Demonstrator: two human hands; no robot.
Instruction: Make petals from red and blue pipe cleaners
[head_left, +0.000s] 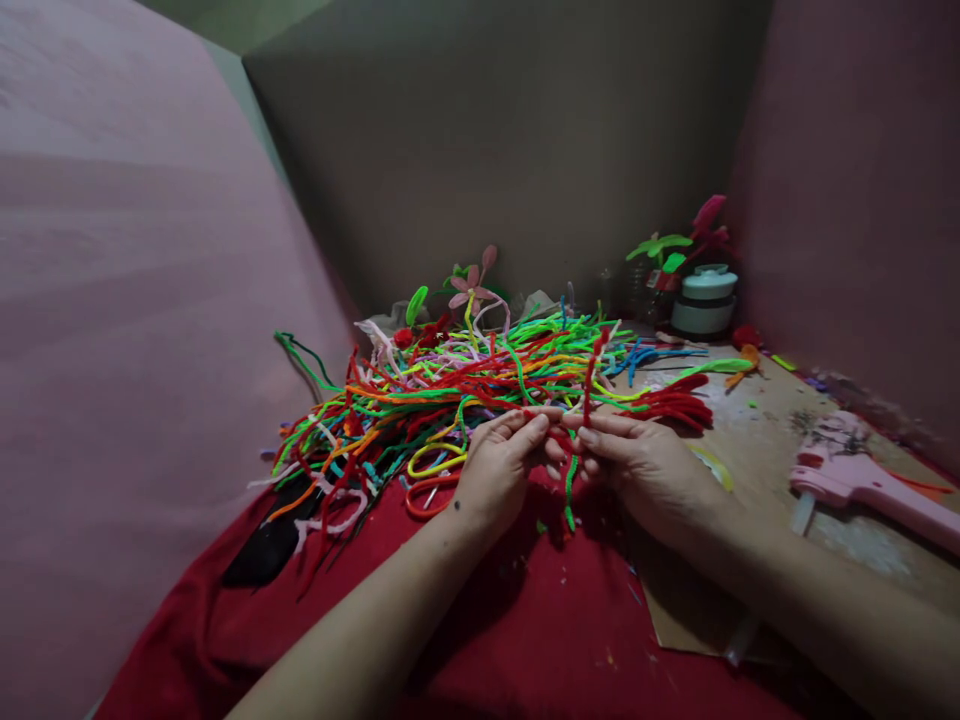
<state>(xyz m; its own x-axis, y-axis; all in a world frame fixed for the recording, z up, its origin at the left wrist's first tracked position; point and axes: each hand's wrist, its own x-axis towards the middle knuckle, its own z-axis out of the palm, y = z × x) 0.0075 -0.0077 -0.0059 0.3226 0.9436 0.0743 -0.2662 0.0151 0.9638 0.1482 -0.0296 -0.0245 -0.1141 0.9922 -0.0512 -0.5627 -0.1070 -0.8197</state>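
My left hand [501, 462] and my right hand [637, 462] meet just in front of a big heap of coloured pipe cleaners [465, 390]. Both pinch the same small piece: a red pipe cleaner [590, 375] rises from between the fingertips and a green one [570, 492] hangs down below them. The fingers of both hands are closed on it. My forearms reach in from the bottom over a red cloth [480, 620].
A pink glue gun [862, 482] lies at the right on a sheet of cardboard [757, 430]. A white lidded jar [705, 298] and finished pipe-cleaner flowers [472, 285] stand at the back. Pink walls close in left and right.
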